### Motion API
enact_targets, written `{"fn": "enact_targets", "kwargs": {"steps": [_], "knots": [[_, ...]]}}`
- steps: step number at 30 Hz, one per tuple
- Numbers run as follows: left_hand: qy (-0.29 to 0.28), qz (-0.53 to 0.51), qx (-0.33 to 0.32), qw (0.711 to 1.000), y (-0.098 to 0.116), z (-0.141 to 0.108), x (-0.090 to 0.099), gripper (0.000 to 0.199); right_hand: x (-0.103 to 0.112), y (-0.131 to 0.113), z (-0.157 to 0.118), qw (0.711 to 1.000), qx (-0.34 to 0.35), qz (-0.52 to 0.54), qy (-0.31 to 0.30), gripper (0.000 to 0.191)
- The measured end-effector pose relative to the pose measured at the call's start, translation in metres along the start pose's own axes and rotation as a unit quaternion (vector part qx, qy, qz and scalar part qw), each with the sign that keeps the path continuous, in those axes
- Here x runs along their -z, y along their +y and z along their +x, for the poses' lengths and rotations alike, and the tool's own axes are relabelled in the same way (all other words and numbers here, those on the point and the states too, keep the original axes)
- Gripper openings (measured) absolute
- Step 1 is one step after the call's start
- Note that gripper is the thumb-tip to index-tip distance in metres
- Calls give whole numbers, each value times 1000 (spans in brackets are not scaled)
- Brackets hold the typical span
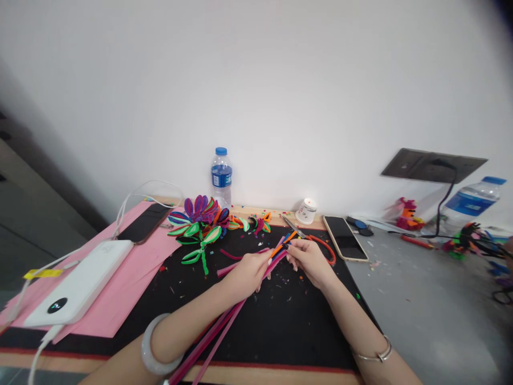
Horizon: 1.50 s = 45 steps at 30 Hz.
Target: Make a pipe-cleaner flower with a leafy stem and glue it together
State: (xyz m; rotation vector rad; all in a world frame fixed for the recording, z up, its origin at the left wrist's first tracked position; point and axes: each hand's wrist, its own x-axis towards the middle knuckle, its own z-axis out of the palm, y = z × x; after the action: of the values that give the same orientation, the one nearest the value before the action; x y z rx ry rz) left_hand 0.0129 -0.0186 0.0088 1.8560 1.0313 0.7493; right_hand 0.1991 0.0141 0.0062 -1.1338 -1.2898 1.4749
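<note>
Above the black mat (304, 321), my left hand (249, 274) is closed around a bundle of pipe cleaners (276, 252) in orange, blue and pink. My right hand (308, 259) pinches the same bundle near its upper end, fingertips close to the left hand's. Long pink and magenta pipe cleaners (214, 339) run under my left forearm to the mat's front edge. Scissors (324, 247) with orange-red handles lie just behind my right hand. Finished pipe-cleaner flowers (200, 216) in purple, green and blue are heaped at the back left.
A water bottle (222, 179) and a paper cup (306, 211) stand by the wall. On the left are pink sheets (120, 315), a white power bank (84, 280) and a dark phone (145, 223). Another phone (345, 239) lies right. Coloured scraps dot the mat.
</note>
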Motion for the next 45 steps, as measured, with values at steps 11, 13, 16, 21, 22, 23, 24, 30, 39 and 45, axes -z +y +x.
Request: {"fn": "enact_targets", "kwargs": {"steps": [11,13,16,21,22,23,24,30,39,45], "knots": [[14,-46,19,999,5,-1,2,41,2,-3,-1,999,-15,52,-8,21],[15,-54,20,998,5,-2,2,42,2,-3,-1,998,-16,57,-4,21],[20,-73,26,997,2,-2,1,43,3,-4,-2,998,-14,60,3,21],[29,-96,31,995,-3,1,2,42,4,-5,-2,998,-14,60,4,21],[34,-102,29,994,-3,2,3,41,4,-5,-2,998,-14,63,4,21],[38,-114,31,992,-3,3,4,41,4,-4,-2,998,-14,66,6,21],[42,-130,36,990,-4,4,4,41,4,-4,-2,998,-14,69,7,21],[44,-213,60,974,-7,6,4,40,2,-3,-2,997,-10,73,11,22],[32,-326,155,932,-6,9,3,34,1,-6,-2,996,-6,85,16,20],[-35,-346,164,923,-2,5,3,30,3,-4,-2,996,3,84,18,20]]}}
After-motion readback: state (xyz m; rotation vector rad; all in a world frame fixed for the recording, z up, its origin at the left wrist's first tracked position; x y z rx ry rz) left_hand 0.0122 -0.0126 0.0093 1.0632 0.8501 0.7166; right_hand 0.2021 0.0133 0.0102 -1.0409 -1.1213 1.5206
